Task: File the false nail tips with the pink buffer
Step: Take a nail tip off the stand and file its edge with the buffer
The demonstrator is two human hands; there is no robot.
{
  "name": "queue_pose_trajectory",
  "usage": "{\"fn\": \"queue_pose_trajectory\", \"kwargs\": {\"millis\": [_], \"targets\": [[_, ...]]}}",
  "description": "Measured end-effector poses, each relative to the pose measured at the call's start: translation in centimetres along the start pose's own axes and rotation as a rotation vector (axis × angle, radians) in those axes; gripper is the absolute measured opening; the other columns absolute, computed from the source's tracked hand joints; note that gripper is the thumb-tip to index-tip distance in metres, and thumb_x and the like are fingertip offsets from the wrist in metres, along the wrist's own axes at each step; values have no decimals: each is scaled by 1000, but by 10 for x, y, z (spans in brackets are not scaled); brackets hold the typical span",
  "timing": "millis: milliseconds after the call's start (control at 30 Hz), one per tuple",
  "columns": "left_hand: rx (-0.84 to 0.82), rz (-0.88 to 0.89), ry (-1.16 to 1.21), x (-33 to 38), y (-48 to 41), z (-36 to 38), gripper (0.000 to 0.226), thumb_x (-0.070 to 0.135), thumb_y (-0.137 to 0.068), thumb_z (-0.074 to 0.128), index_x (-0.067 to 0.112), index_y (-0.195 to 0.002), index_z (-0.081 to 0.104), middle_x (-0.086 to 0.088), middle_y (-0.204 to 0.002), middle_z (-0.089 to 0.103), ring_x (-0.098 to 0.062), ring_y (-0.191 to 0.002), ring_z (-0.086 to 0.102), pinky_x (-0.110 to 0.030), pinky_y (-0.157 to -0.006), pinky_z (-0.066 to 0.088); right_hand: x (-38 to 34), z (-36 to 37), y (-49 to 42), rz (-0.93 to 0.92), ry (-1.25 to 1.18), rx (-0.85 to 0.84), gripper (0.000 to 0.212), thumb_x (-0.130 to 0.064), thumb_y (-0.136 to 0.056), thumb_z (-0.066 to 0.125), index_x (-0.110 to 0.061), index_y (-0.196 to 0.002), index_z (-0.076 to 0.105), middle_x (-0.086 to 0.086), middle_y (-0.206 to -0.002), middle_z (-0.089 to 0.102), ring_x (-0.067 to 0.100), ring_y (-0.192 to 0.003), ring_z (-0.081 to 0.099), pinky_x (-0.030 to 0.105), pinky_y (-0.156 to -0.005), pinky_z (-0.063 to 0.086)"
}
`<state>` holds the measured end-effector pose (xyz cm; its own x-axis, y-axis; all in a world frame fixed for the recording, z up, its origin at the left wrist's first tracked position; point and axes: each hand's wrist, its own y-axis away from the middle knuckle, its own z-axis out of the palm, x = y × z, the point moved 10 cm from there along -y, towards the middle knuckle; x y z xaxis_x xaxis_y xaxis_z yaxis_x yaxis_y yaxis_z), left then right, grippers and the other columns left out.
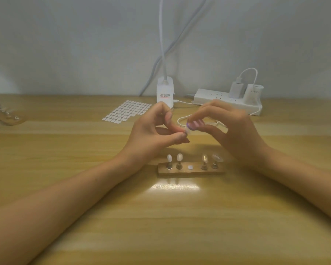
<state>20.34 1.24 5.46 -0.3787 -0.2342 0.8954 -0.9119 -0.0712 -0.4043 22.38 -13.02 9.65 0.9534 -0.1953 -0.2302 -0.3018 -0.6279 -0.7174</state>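
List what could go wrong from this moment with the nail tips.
1. The small clear piece is only pinched between fingertips of the left hand and right hand, above the table; it could slip and drop.
2. The right hand's wrist sits close beside the wooden stand, so lowering it may knock the mounted tips off.
3. The white cable lies just behind the hands and could snag.
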Motion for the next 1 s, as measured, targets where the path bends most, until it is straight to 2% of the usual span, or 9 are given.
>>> {"fn": "queue_pose_trajectory", "kwargs": {"millis": [67,167,300,433,533,633,767,900,1000], "targets": [[-6,4,21,0,0,1,41,-11,-81,76,11,-85,42,-11,-78,72,-28,-75,78,-31,-69,61,-3,-7,1,-19,-10,43,10,-8,-92,72,-7,-102,73,9,-96,67,20,-90,64,38,-82,53],[-24,15,3,2,0,4,41,-2,-81,80,9,-85,41,-5,-75,69,-29,-75,78,-39,-71,64,-16,6,3,-123,14,-8,11,-6,-92,72,-6,-103,73,9,-99,67,21,-92,65,35,-83,53],[-21,12,4,1,1,2,41,-11,-81,76,11,-84,41,-7,-77,73,-28,-75,78,-36,-72,63,3,-6,3,3,-10,35,8,-7,-93,72,-7,-101,73,9,-95,67,21,-89,64,40,-81,52],[-24,11,-12,2,1,4,42,-1,-82,80,4,-84,38,-4,-74,68,-28,-75,78,-41,-72,64,-16,7,4,-136,28,-14,12,-7,-94,71,-6,-105,73,7,-100,67,22,-92,64,38,-82,53],[-15,9,4,3,1,3,42,-12,-82,76,9,-80,39,-12,-78,71,-29,-75,77,-35,-71,63,-3,-3,3,-56,50,21,11,-6,-93,71,-6,-104,73,7,-97,66,22,-89,64,44,-78,53],[-22,11,7,5,1,5,44,-5,-80,80,12,-78,40,-4,-72,70,-29,-75,77,-30,-68,61,-16,4,5,-150,30,-8,10,-10,-95,70,-6,-103,74,8,-99,68,22,-92,65,39,-82,53],[-25,-8,32,2,1,3,44,-13,-82,75,12,-78,38,-5,-73,73,-28,-75,77,-29,-68,60,2,0,4,-33,24,2,9,-9,-95,68,-6,-102,73,7,-97,66,23,-90,64,44,-80,52],[-36,-9,25,2,0,5,43,-10,-81,77,12,-79,39,-5,-72,72,-30,-76,77,-36,-71,63,-12,3,5,-113,-1,3,10,-6,-94,70,-5,-103,72,9,-99,66,24,-93,65,39,-83,53],[-33,-14,35,1,1,4,45,-12,-81,75,13,-78,39,-5,-73,73,-29,-76,77,-36,-72,63,6,3,4,6,7,-1,7,-8,-94,71,-6,-100,72,6,-96,66,20,-90,64,37,-81,52]]}}
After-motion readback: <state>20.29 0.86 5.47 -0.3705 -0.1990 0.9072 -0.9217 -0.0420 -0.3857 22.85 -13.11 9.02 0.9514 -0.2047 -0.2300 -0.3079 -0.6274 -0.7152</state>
